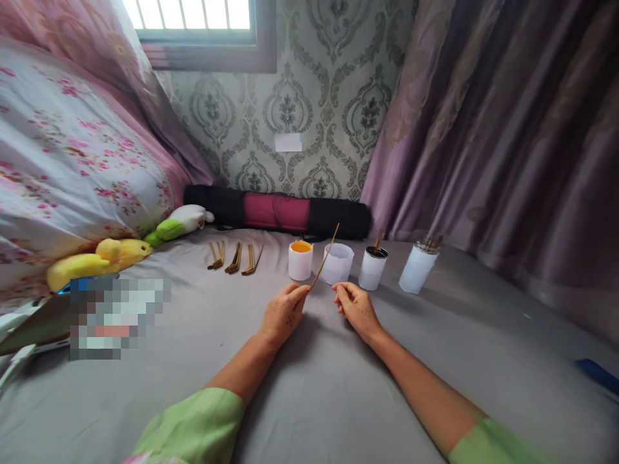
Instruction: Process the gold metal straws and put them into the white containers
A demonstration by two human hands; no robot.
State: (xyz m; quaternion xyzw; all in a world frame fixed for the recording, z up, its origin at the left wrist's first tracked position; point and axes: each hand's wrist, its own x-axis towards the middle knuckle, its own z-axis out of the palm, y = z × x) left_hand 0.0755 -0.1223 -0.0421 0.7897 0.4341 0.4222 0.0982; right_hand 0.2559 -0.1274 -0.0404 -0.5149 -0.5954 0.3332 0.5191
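My left hand [284, 312] is closed around the lower end of a thin brown stick [330, 243], which slants up and to the right. To its right is my right hand [358, 309], with its fingers curled together; anything inside them is hidden. Just beyond the hands stand a white-wrapped cup with orange inside [300, 265] and a wider whitish cup [338, 265], which the stick crosses in front of. Further right, a white-wrapped can [373, 274] has a dark inside with a brown stick poking out. A taller white-wrapped jar [418, 269] holds several stick ends.
Three small groups of bent brown sticks [233, 259] lie on the grey sheet [319, 399]. A black and maroon roll [275, 211] lies against the wall. Plush toys [123, 251] and a blurred-out patch [118, 319] are at left. A blue object [598, 375] sits far right.
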